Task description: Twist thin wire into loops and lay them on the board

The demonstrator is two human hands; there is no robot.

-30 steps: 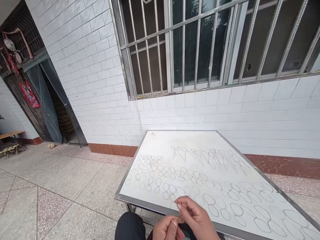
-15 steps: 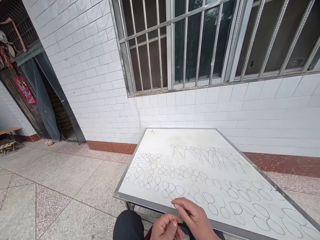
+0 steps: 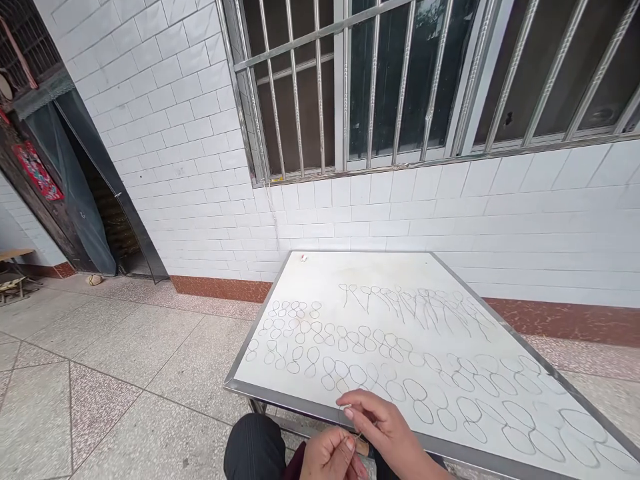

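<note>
Near the front edge of the white table (image 3: 330, 267), my left hand (image 3: 331, 455) is closed, thumb and fingertips pinching a thin wire (image 3: 357, 437). Close beside it, my right hand (image 3: 385, 427) also pinches the wire between thumb and forefinger. A tan, wood-like piece (image 3: 363, 448) shows partly between the hands; what it belongs to is hidden. Rows of thin wire figure-eight loops (image 3: 425, 400) lie on the table, small at the left and larger at the right. Behind them is a row of single loops with long tails (image 3: 415, 307).
The table has a grey metal rim (image 3: 280, 405). My knee (image 3: 255, 447) is below its front edge. A small white and red item (image 3: 303, 258) lies at the back left corner. A tiled wall (image 3: 200, 167) and barred window (image 3: 350, 87) stand behind; a curtained doorway (image 3: 75, 180) is at left.
The view has shifted slightly. My hands stay close together at the table's front edge, with the right fingers a little higher. More of the tan piece shows between them.
</note>
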